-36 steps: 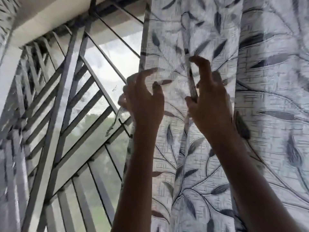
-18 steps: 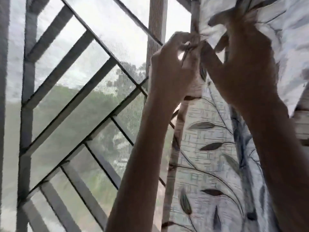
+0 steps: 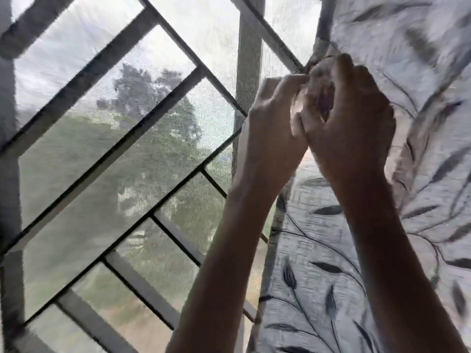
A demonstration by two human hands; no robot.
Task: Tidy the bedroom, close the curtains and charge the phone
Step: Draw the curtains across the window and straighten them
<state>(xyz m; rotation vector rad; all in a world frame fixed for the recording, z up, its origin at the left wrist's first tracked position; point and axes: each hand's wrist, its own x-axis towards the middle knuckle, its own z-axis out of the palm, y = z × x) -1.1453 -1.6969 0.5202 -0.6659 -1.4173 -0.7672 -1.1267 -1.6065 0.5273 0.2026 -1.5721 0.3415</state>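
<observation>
Overhead, the left hand [image 3: 272, 118] and right hand [image 3: 351, 121] both pinch the curtain [image 3: 420, 59] edge beside the window grille [image 3: 142, 118].

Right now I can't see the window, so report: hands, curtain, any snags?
Left hand and right hand both pinching curtain edge, up high. Window grille mostly uncovered. No visible snag.

A single head-worn camera looks forward and tilted upward, very close to a window grille [image 3: 142, 138] on the left and a leaf-print curtain [image 3: 420, 174] on the right. Two raised forearms enter from the bottom edge, the hands meeting near the upper centre-right.
</observation>
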